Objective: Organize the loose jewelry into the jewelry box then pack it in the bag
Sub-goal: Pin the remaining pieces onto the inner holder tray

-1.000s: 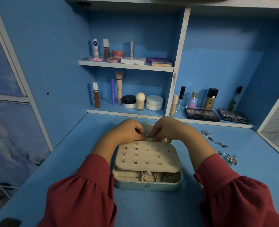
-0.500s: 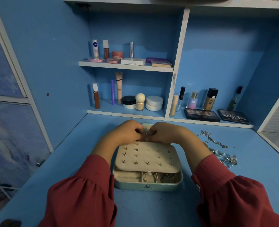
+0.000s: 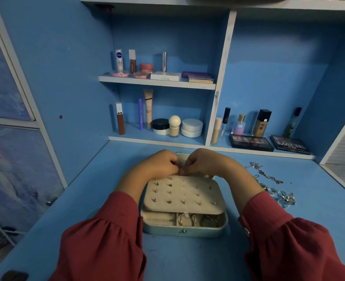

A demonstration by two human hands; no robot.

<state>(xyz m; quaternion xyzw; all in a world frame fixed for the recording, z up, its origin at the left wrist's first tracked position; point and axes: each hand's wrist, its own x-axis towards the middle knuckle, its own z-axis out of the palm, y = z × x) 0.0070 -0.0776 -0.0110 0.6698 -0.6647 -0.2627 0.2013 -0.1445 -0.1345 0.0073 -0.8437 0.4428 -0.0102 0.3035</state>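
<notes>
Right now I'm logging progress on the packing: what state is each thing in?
Jewelry box: open, rings in front compartment.
Earring panel: studs pinned in it.
Left hand: fingers curled at the panel's far edge.
Right hand: the same.
Loose jewelry: on the desk, unpacked.

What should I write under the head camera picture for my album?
Two hands fiddle at the back edge of an open jewelry box, with loose jewelry waiting on the blue desk.
</notes>
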